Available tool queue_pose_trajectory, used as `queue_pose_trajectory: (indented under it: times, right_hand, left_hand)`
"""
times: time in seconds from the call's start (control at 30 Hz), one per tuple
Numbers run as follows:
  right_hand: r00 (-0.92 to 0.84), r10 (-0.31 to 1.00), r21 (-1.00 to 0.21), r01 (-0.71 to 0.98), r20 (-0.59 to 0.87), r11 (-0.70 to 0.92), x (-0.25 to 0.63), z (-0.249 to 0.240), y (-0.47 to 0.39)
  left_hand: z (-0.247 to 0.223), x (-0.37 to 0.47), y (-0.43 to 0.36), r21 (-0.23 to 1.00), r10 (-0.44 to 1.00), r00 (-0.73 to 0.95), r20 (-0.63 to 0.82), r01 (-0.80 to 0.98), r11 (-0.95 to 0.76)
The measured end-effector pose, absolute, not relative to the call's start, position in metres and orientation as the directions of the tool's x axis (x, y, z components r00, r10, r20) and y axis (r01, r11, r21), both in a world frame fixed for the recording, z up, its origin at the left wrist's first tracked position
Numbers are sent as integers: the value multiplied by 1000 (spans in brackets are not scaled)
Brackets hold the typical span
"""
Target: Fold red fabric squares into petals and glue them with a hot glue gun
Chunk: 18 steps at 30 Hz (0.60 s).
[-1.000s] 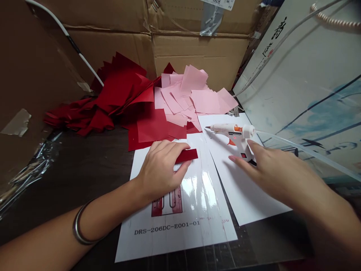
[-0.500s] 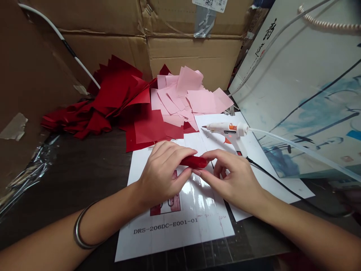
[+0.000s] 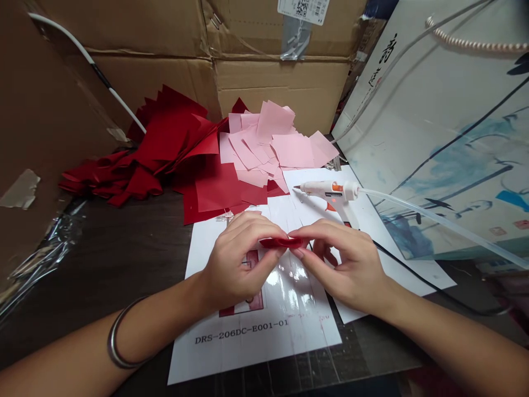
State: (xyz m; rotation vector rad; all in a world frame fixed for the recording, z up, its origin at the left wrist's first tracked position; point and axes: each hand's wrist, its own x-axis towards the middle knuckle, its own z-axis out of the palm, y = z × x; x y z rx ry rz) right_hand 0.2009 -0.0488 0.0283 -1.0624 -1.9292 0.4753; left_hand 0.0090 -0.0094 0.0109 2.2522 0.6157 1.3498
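Observation:
A small folded piece of red fabric [image 3: 276, 242] is pinched between both hands above a printed white sheet [image 3: 231, 353]. My left hand [image 3: 243, 259] grips its left part between thumb and fingers. From the other side, my right hand [image 3: 347, 253] pinches its right end with thumb and forefinger. The piece now looks flattened, with its folded edge facing me. Just beyond my right hand lies a white glue gun [image 3: 330, 191] on its side, a clear glue stick [image 3: 413, 205] running out of its back.
Behind the hands lie a heap of red fabric pieces [image 3: 169, 132] and a pile of pink squares [image 3: 264, 143]. Cardboard [image 3: 281, 82] walls the back, and a painted white panel [image 3: 446, 138] leans on the right. A black cord [image 3: 417, 278] crosses the right side.
The red piece has gone from a rounded, rolled shape to a flatter fold. Both hands stay nearly in place, with the fingertips now closer together.

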Motion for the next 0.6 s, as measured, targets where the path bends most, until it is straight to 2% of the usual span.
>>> queue_pose_trajectory:
  times: [0.23, 0.47, 0.6]
  right_hand:
    - [-248, 805, -685, 428, 539, 590, 200, 30, -51]
    - [-224, 837, -755, 363, 499, 546, 200, 30, -53]
    - [-212, 902, -859, 285, 375, 424, 200, 33, -53]
  left_hand:
    - [12, 13, -17, 667, 651, 379, 657, 110, -737]
    - [13, 16, -25, 739, 706, 321, 631, 28, -673]
    - [14, 18, -30, 866, 820, 307, 484, -33, -499]
